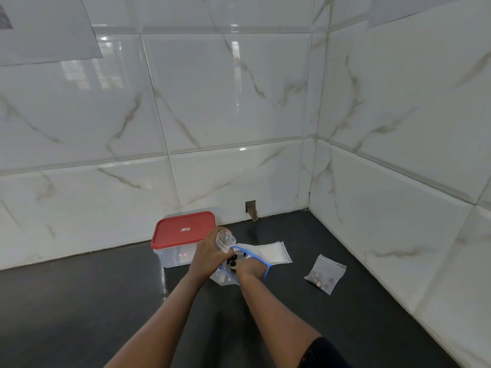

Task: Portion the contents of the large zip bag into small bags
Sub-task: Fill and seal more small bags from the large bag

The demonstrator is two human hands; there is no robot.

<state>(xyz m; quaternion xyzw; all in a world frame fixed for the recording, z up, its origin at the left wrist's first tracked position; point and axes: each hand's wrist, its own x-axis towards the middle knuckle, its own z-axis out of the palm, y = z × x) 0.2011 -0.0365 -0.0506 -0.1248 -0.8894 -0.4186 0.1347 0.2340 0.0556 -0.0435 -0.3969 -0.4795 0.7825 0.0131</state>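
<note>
Left hand [210, 251]: grips an open small bag [225, 240] just above the large bag's mouth.
Right hand [252, 267]: reaches into the large zip bag [221, 277]; whether it grips anything, I cannot tell.
Large zip bag: lies on the dark table [106, 301], blue-rimmed mouth open, dark pieces [233, 262] inside.
Filled small bag [325, 274]: lies apart, to the right.
Red-lidded box [183, 231]: stands against the wall.
</note>
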